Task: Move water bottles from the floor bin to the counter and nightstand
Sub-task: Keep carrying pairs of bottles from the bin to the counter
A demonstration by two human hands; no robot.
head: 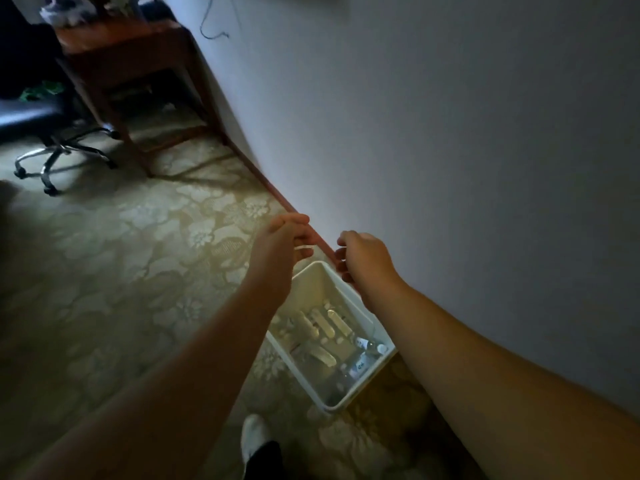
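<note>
We hold our left hand (284, 237) and right hand (360, 254) loosely curled, empty, above the white rectangular plastic bin (346, 403) of clear bottles (323, 323) on flowered carpet (138, 254).

No text can be read: the small labels on the clear plastic water bottles (360, 355) lying in the white plastic floor bin (304, 375) are too blurred.

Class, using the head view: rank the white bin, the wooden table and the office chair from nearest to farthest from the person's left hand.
1. White bin, on the carpet by the wall, just below and right of the left hand.
2. Wooden table, further along the wall, ahead and left.
3. Office chair, far left, beyond the table's near leg.
</note>
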